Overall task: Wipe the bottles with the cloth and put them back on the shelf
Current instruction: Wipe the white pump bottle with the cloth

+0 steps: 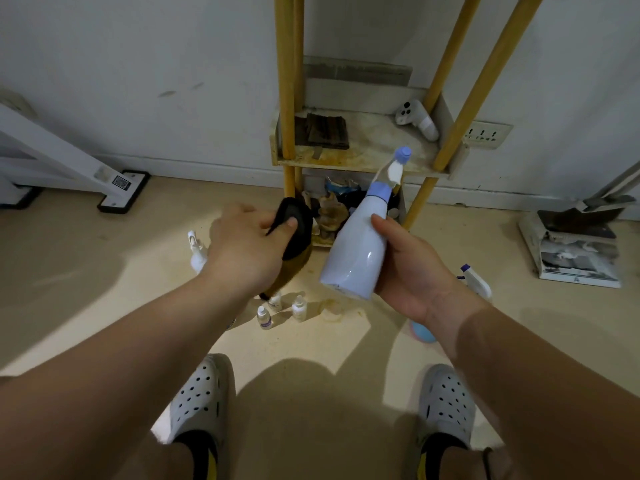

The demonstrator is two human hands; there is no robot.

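My right hand point(412, 268) grips a pale lilac spray bottle point(356, 247), tilted with its nozzle up toward the shelf point(363, 162). My left hand point(246, 247) holds a dark brown-black cloth point(294, 233), a short way left of the bottle and apart from it. On the floor below stand three small dropper bottles point(277, 310). A white spray bottle point(198, 252) sits behind my left wrist. Another spray bottle point(476, 280) and a blue object point(422, 332) lie under my right forearm, partly hidden.
The wooden shelf has yellow posts point(287, 81); its middle board carries a dark folded item point(323, 131) and a white controller point(419, 121). Clutter fills the bottom level point(332, 209). A white frame foot point(121, 188) stands left, a dustpan point(571, 244) right, a wall socket point(486, 133).
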